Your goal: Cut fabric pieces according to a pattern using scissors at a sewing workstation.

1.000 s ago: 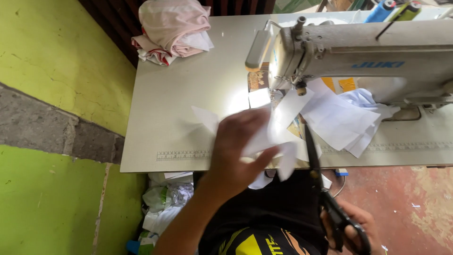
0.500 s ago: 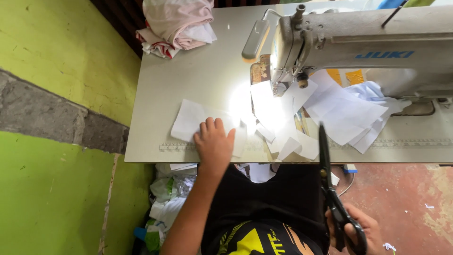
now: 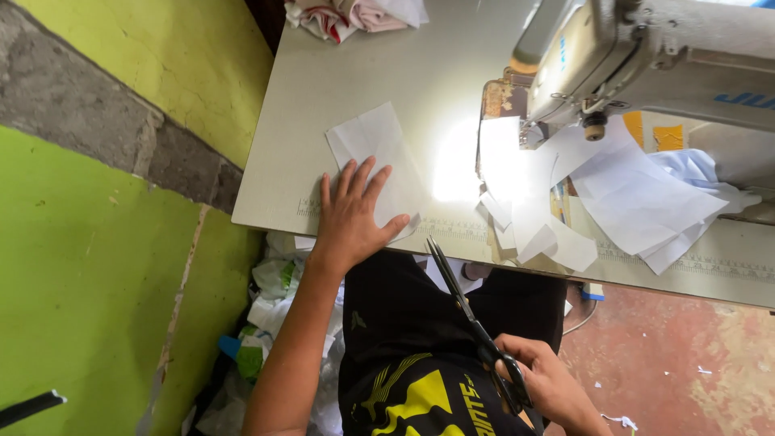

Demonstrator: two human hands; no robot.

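White paper (image 3: 379,157) lay flat near the front left edge of the pale grey worktop (image 3: 363,73), a single sheet turned at a slant, and the left hand (image 3: 351,218) pressed down on its lower part with the fingers spread wide and the palm flat — an open grip, holding nothing, only resting on the sheet. The right hand (image 3: 541,383) hung low over the lap, below the worktop's edge, with its fingers closed through the handles of a pair of black scissors (image 3: 472,323); the blades were together and pointed up toward the worktop's front edge, their tip just beside the left thumb but not touching the sheet. To the right, well apart from that sheet, a loose heap of white paper pieces (image 3: 622,194) spread under and in front of the sewing machine (image 3: 646,56), some overlapping and one or two reaching to the printed ruler strip (image 3: 710,262) along the front edge. A bundle of pink and white cloth (image 3: 355,14) sat at the far back of the worktop. Scraps and bags (image 3: 274,323) lay on the floor beneath, next to the green wall (image 3: 89,266).
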